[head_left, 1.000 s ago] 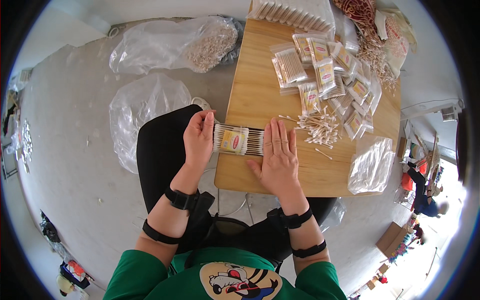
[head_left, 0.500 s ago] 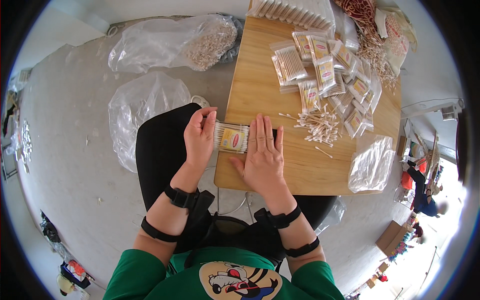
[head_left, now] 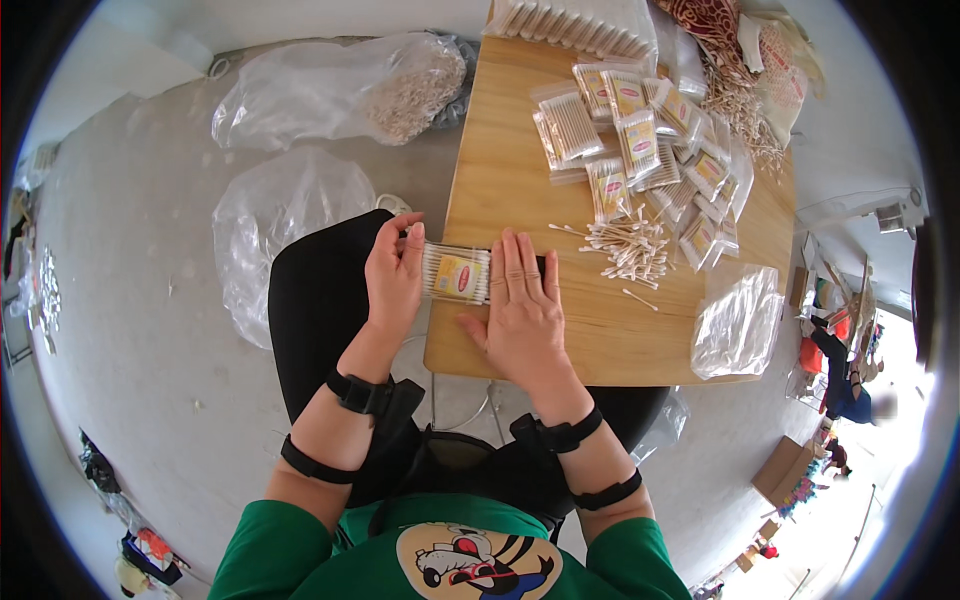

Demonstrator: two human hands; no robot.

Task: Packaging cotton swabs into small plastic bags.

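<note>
A clear bag of cotton swabs (head_left: 457, 274) with a yellow label lies at the left edge of the wooden table (head_left: 590, 345). My left hand (head_left: 393, 275) grips the bag's left end between thumb and curled fingers. Flat on its right end rests my right hand (head_left: 525, 305), fingers stretched out and thumb apart, covering that part of the bag. To the right of it, a loose heap of cotton swabs (head_left: 630, 247) is spread on the tabletop, with a single swab (head_left: 640, 300) lying below the heap.
Several filled swab bags (head_left: 640, 145) are piled farther back. A stack of clear empty bags (head_left: 738, 320) lies at the right table edge, and a long pack of swabs (head_left: 575, 28) at the far edge. Large plastic sacks (head_left: 290, 95) sit on the floor at left.
The whole view has shifted slightly, moving the table a little to the left. Both hands keep the same hold on the swab bag.
</note>
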